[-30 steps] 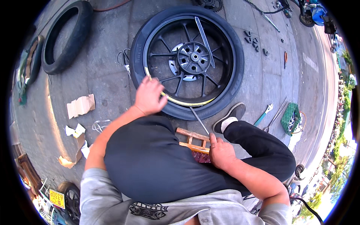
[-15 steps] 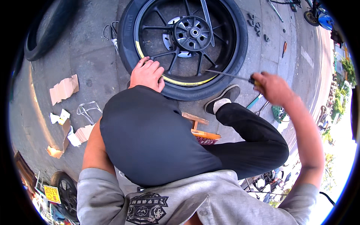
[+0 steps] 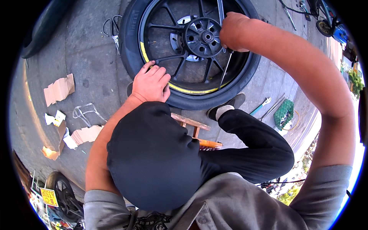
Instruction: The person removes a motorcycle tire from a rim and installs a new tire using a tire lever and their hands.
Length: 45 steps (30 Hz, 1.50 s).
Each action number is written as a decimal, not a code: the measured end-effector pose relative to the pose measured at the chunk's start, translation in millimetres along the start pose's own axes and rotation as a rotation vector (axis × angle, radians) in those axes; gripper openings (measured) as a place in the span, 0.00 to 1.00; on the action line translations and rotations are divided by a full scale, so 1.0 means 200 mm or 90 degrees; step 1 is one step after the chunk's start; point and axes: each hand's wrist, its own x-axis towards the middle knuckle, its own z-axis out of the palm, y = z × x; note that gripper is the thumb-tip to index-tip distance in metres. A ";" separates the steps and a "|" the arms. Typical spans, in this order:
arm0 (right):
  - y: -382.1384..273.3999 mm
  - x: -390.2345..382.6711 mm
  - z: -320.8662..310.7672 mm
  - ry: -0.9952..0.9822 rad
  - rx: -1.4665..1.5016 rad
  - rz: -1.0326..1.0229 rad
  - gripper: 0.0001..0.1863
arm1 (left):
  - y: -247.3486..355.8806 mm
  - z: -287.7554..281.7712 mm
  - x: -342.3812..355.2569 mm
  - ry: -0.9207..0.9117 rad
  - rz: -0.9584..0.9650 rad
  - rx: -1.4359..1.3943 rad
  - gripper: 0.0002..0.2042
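A black spoked motorcycle wheel (image 3: 179,71) with a tyre (image 3: 199,102) lies flat, with a yellow band along the inner rim and a disc behind the hub. My left hand (image 3: 152,82) has its fingers curled over the lower-left rim at the band. My right hand (image 3: 237,32) is closed at the upper right beside the hub, on a slim metal tool (image 3: 227,68) whose shaft points down toward the lower rim; its grip is mostly hidden. A long flat lever (image 3: 220,8) runs up from behind that hand.
Scissors (image 3: 114,35) lie left of the wheel, cardboard scraps (image 3: 59,89) and a loose tyre (image 3: 44,28) farther left. My bent leg, a wooden stool (image 3: 189,122), a wrench (image 3: 260,105) and green basket (image 3: 283,114) are below the wheel. A blue scooter (image 3: 335,32) stands upper right.
My right hand has risen from near the stool, across the tyre's right side, to beside the hub with the slim tool. My left hand stays on the lower-left rim, fingers slightly shifted.
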 end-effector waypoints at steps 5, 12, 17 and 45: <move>-0.05 0.05 -0.09 0.007 -0.063 -0.041 0.13 | -0.01 0.01 0.00 0.026 0.004 0.013 0.10; -0.13 -0.20 -0.02 0.009 0.006 -0.102 0.10 | -0.01 0.03 0.02 0.044 0.021 0.008 0.09; -0.48 -0.61 0.18 -0.053 0.271 -0.100 0.17 | 0.00 0.00 -0.03 0.015 -0.003 0.015 0.10; -2.05 -0.72 0.49 0.246 1.130 0.247 0.14 | -0.38 -0.25 0.22 -0.067 0.262 0.084 0.12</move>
